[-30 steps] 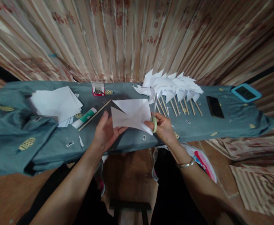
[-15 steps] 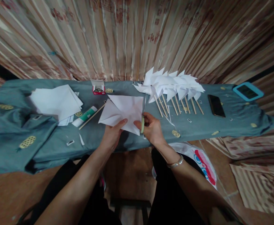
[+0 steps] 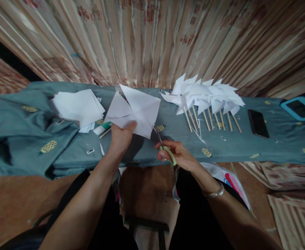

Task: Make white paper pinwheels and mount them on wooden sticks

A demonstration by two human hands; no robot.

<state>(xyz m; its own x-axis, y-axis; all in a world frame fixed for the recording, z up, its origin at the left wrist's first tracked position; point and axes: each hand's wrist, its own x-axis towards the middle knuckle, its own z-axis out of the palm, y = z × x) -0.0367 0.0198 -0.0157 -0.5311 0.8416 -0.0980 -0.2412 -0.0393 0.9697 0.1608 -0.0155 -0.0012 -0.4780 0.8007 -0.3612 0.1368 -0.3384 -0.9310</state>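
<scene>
A square sheet of white paper (image 3: 142,107) is pinched at its near edge by my left hand (image 3: 122,137), thumb on top. Slits run into the sheet from its corners, and one at the upper left gapes. My right hand (image 3: 177,152) holds scissors (image 3: 168,151) with pale green handles. Their blades point up and left, close to the sheet's lower right corner; I cannot tell whether they touch it. Right of the hands lies a row of white paper pinwheels (image 3: 207,93) on wooden sticks.
A stack of white paper (image 3: 76,106) lies at left on the green cloth (image 3: 69,152). Beside it a glue stick (image 3: 101,128) and a thin stick are partly hidden. A dark phone (image 3: 258,123) and a blue-framed device (image 3: 301,107) lie at right. Paper scraps (image 3: 199,135) are near the pinwheels.
My right hand has drawn the scissors down and away from the paper's right edge, so their blades now show. The sheet has turned and lifted in my left hand. The view has shifted left.
</scene>
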